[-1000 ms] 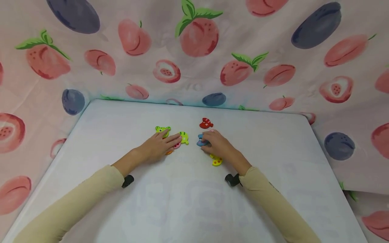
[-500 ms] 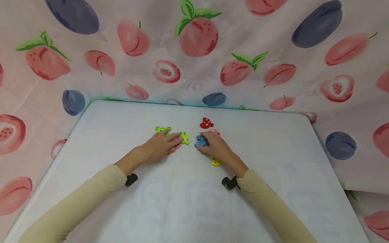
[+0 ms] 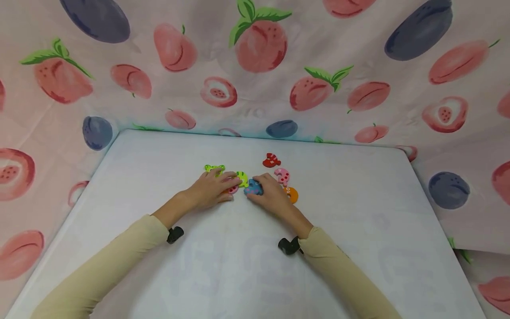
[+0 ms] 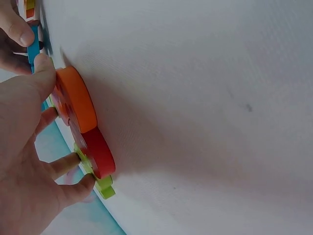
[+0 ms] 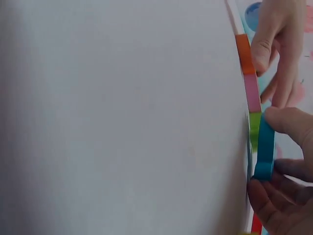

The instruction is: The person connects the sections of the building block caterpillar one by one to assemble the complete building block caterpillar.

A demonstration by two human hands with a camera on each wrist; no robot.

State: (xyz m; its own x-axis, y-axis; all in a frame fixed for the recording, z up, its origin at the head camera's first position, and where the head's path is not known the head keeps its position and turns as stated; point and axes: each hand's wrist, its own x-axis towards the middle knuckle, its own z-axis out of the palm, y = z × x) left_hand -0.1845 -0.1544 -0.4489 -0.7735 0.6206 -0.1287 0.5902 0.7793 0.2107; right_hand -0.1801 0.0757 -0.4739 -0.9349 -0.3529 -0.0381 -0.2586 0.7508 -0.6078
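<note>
My right hand (image 3: 272, 195) pinches a blue animal-shaped puzzle piece (image 3: 253, 187) between thumb and fingers; in the right wrist view the blue piece (image 5: 265, 147) stands on edge. My left hand (image 3: 209, 188) spreads its fingers over a cluster of flat pieces, fingertips on them. The cluster shows a green animal head (image 3: 215, 168), a pink dotted piece (image 3: 233, 189) and a green striped piece (image 3: 241, 179). From the left wrist, an orange piece (image 4: 80, 100) and a red piece (image 4: 100, 152) also show beneath that hand. The blue piece is right beside the green striped one.
Right of the hands lie a red fish piece (image 3: 271, 160), a pink piece with red dots (image 3: 282, 176) and an orange piece marked 10 (image 3: 292, 195). All are on a white table (image 3: 239, 274). Behind hangs a fruit-print cloth (image 3: 255, 88).
My right hand has carried the blue piece left, up to the cluster, uncovering the pink and orange pieces at right. The left hand stays over the cluster with small finger shifts.
</note>
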